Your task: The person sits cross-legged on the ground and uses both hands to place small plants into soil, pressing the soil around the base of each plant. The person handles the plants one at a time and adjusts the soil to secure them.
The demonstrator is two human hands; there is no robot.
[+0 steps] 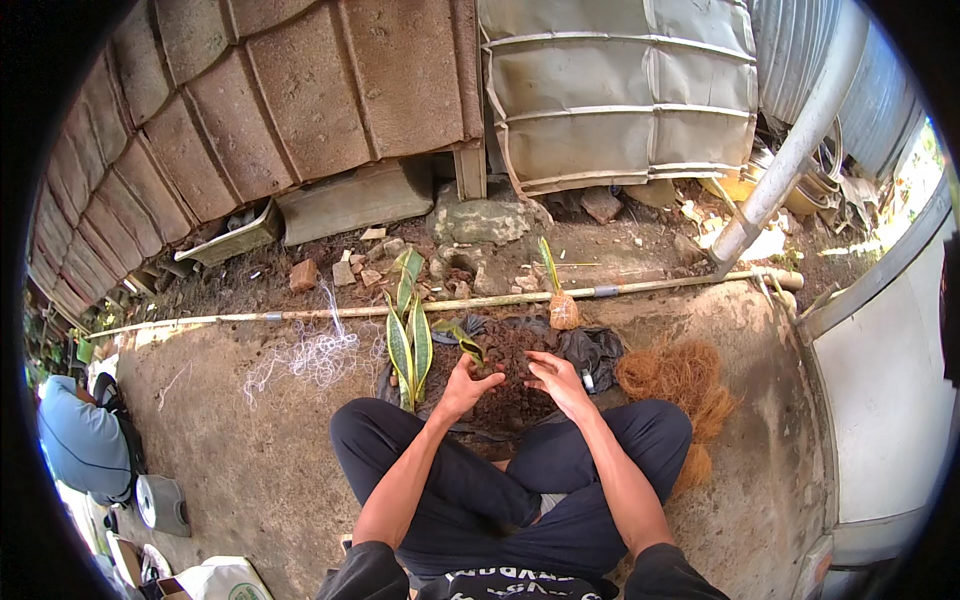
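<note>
Dark crumbly soil (517, 341) is heaped on a black plastic sheet (592, 341) before my crossed legs. Over the left of the heap is my left hand (465, 388), thumb and fingers apart. A small snake plant leaf (469, 346) rises just beyond its fingertips; whether they touch is unclear. Facing it, my right hand (559, 382) hovers at the heap's right side with spread fingers. Larger yellow-edged snake plant leaves (411, 345) lie to the left. Beyond the heap stands a snake plant cutting (549, 262), its base wrapped in a brown fibre ball (563, 311).
Tangled white string (322, 352) lies left, and loose coconut fibre (667, 375) right. A long pole (487, 301) crosses behind the soil, with brick pieces (304, 275) beyond. Another person (86, 439) sits far left near a grey stool (163, 505). A slanted post (795, 135) stands right.
</note>
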